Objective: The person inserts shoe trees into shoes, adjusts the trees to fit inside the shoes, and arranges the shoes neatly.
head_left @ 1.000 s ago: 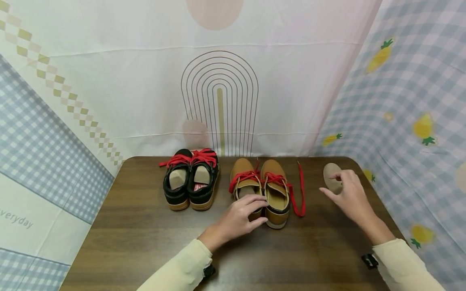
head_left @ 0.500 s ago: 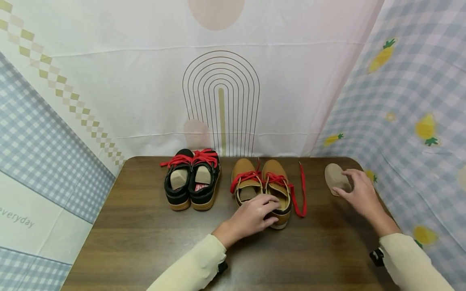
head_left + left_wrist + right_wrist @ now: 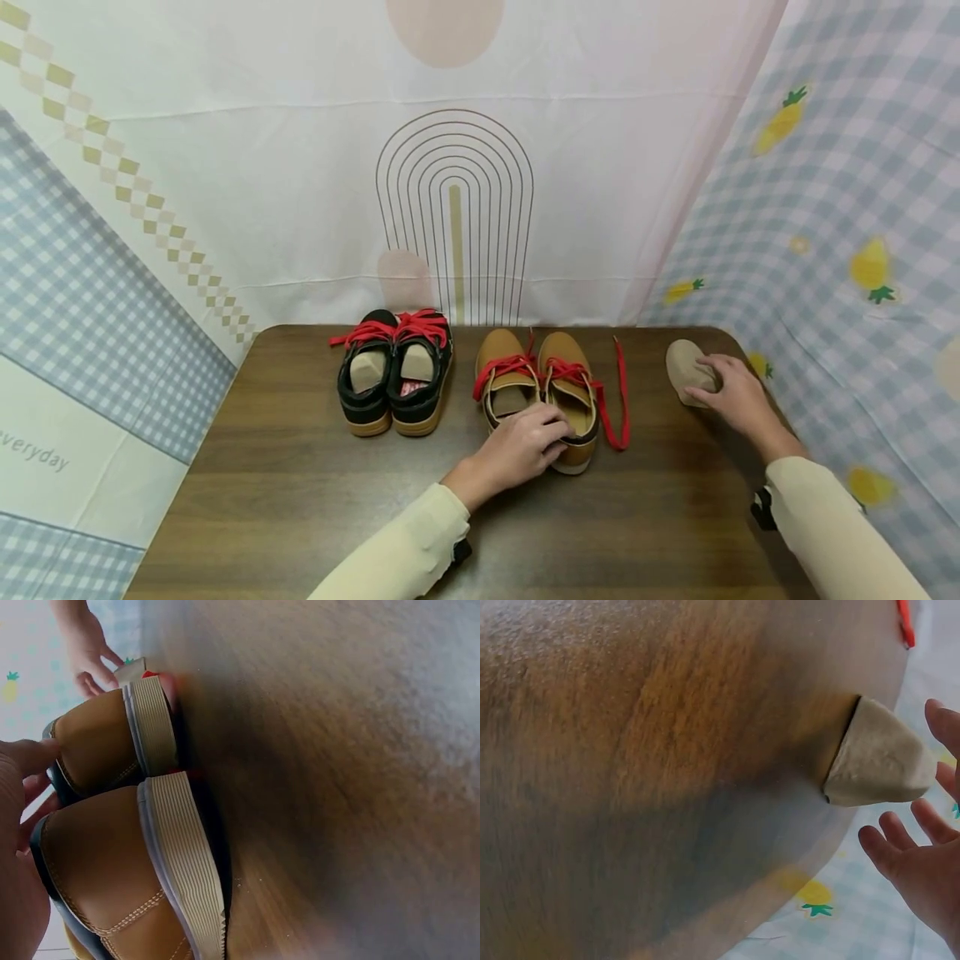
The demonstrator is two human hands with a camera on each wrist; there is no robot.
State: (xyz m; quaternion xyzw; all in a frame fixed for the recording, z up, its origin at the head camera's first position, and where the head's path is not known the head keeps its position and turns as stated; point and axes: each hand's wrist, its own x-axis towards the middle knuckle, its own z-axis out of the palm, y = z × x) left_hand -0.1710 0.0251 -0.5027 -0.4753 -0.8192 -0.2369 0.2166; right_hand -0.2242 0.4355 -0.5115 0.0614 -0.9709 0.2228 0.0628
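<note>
A pair of brown shoes with red laces stands side by side in the head view. My left hand (image 3: pixel 525 446) pinches the heel edge of the right brown shoe (image 3: pixel 579 450), its thumb outside the heel (image 3: pixel 97 739). It partly covers the left brown shoe (image 3: pixel 498 342), which has a beige shoe insert (image 3: pixel 511 400) inside. At the table's far right lies a loose beige, toe-shaped shoe insert (image 3: pixel 684 371). Around it my right hand (image 3: pixel 738 400) spreads its fingers and thumb, with gaps showing in the right wrist view (image 3: pixel 922 877).
To the left stand black shoes (image 3: pixel 393 417) with red laces and beige inserts inside. A loose red lace end (image 3: pixel 622 400) lies right of the brown pair. The wooden table (image 3: pixel 262 467) meets a white cloth (image 3: pixel 300 192) behind and a checked cloth (image 3: pixel 825 250) at the right.
My left hand has moved right and closed its thumb and fingers on the right brown shoe's heel. My right hand has moved right and come round the loose insert.
</note>
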